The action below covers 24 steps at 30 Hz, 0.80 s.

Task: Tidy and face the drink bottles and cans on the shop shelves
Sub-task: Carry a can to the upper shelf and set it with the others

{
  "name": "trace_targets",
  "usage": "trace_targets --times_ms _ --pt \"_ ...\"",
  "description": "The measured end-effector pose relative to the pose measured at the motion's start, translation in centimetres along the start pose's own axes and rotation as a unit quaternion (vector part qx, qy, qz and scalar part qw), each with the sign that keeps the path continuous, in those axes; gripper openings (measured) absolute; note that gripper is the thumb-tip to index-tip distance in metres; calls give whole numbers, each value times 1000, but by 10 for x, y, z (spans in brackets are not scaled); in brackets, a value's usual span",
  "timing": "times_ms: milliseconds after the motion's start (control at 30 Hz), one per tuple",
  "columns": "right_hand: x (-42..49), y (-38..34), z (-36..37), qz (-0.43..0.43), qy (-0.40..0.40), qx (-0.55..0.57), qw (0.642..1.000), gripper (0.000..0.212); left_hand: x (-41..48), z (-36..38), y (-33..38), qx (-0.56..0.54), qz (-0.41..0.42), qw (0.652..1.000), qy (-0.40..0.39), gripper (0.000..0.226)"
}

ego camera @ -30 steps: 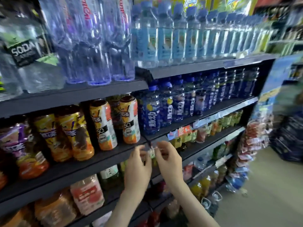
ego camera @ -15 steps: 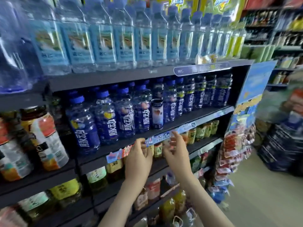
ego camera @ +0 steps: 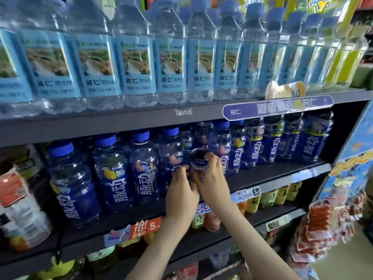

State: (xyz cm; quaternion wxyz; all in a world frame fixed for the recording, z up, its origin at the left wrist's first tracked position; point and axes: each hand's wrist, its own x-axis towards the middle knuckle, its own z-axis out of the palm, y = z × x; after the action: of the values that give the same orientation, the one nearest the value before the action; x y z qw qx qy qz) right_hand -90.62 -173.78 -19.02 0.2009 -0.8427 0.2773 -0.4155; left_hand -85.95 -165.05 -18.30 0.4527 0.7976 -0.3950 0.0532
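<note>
Two hands meet around one small dark can [ego camera: 198, 165] on the middle shelf [ego camera: 262, 175] of a drinks display. We see our left hand [ego camera: 181, 190] cupping the can's lower left side, fingers curled against it, while our right hand [ego camera: 210, 176] wraps it from the right, with fingertips [ego camera: 212, 156] hooked over the upper rim. Both hands are closed around the can, not spread.

The can stands among a row of tall blue bottles [ego camera: 143, 168], in a gap between two of them and near the shelf's front edge. Its long axis runs roughly vertical but leans, the open-looking dark top tipped toward us and slightly left. We cannot tell whether its base touches the shelf, because our hands hide it. The can is much shorter than the bottles beside it and looks out of place in this row.

Above, a higher shelf carries clear water bottles [ego camera: 133, 63] with pale blue labels, all facing front. Below the middle shelf, price tags [ego camera: 145, 227] clip to the edge.

We judge the next move turns on that lean: the right hand, higher on the can, is better placed to lift it or turn it upright, while the left steadies the base. The neighbouring bottles stand close on both sides, so a careless pull could knock one.
</note>
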Motion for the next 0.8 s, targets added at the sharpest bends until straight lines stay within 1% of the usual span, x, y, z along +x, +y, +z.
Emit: trace_targets --times_ms 100,133,233,300,333,400,500,567,700,800 --pt "-5 2 -4 -9 20 70 997 36 -3 7 1 0 1 1000 -2 39" --pt "-9 1 -8 -3 26 101 995 36 -6 7 3 -2 2 1000 -8 42" --pt "-26 -11 -31 25 47 189 981 57 -22 4 9 -22 13 999 -33 56" --pt "-41 -25 -48 29 40 238 970 61 -37 0 10 -61 -4 997 -41 59" --pt "-47 -32 -56 32 25 270 962 60 -45 -5 11 -87 -22 995 -32 58" --pt "-59 -46 -63 43 -29 323 945 58 -63 -20 12 -114 -50 992 2 53" --pt "-78 -66 -54 67 -113 362 923 56 -94 -51 7 -73 -77 993 57 48" --pt "-90 -81 -39 64 -172 373 909 52 -116 -76 -5 -56 -115 988 87 44" --pt "-123 -127 -4 24 -319 379 868 39 -159 -131 -37 -35 -192 970 143 32" --pt "-154 -173 22 -21 -405 368 836 31 -191 -178 -56 -23 -238 953 187 28"
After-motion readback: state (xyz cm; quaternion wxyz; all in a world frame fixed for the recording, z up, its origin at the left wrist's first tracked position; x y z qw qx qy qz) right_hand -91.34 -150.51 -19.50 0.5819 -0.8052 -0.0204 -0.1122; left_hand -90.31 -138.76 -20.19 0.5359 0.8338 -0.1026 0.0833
